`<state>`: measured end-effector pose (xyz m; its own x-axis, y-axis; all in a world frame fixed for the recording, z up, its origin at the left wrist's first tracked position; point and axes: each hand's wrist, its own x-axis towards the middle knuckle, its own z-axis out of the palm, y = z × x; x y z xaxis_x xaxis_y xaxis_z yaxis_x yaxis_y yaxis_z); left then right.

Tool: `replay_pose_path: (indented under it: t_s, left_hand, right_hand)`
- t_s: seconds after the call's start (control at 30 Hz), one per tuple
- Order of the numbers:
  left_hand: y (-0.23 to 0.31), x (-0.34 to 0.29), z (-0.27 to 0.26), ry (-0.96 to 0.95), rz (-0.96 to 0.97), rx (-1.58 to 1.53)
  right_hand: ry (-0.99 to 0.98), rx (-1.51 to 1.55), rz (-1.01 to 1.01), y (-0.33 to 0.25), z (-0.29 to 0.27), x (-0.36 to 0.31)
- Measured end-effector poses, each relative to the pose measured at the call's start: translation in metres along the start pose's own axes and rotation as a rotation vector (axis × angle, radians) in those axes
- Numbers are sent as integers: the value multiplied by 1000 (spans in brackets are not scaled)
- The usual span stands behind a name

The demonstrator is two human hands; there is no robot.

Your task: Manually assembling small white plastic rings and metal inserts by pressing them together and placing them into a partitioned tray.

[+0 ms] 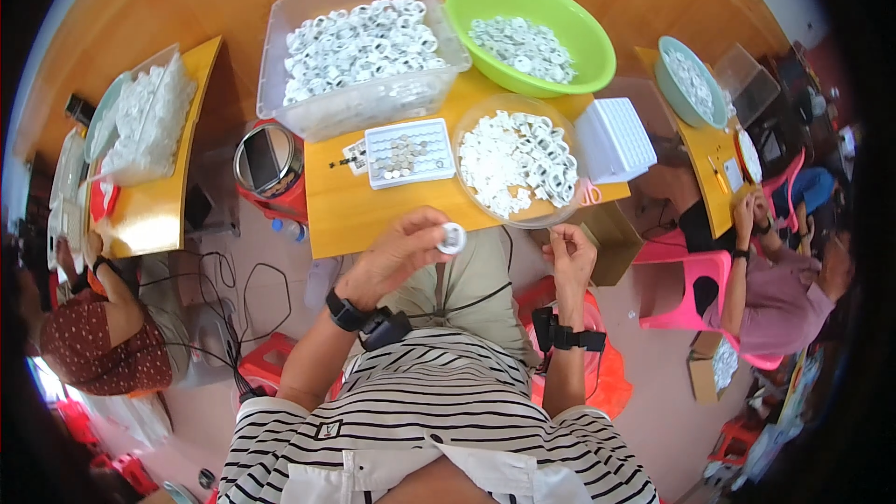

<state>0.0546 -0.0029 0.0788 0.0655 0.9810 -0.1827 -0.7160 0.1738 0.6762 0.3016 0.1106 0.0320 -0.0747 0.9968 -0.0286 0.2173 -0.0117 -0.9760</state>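
My left hand (397, 254) is closed on a small round white plastic part (453, 239) with a dark middle, just off the table's front edge. To its right, my right hand (573, 263) has its fingertips pinched together; whatever they hold is too small to make out. Just beyond that hand is a round clear tray (464, 189), with small white pieces (493, 151) on its left side and white parts with dark openings (553, 166) on its right. Left of the tray, a shallow white tray (374, 168) holds several small coin-like metal discs (403, 151).
Behind stand a clear bin (359, 105) heaped with white parts and a green basin (588, 47). A stack of white trays (611, 142) and pink scissors (590, 192) are at the right. People work at side tables, one on a pink chair (686, 285). Cables (210, 271) trail at left.
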Motion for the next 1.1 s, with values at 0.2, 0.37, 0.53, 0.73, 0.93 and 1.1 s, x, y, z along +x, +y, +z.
replay_pose_path:
  t_s: [0.2,0.37,0.53,0.73,0.93,1.1]
  left_hand:
    - [-5,-9,-67,240,116,-112]
    - [-8,7,-72,267,171,-156]
    - [-14,16,-80,234,207,-165]
    - [-11,17,-79,164,178,-197]
    - [-9,16,-81,121,169,-213]
    - [-10,15,-80,113,178,-214]
  right_hand:
    - [-99,-201,-321,-60,52,2]
    - [-249,-344,-562,-95,115,18]
    - [-384,-696,-627,-95,154,37]
    - [-452,-828,-534,-91,161,50]
    - [-521,-835,-604,-91,165,56]
    - [-581,-900,-721,-88,162,61]
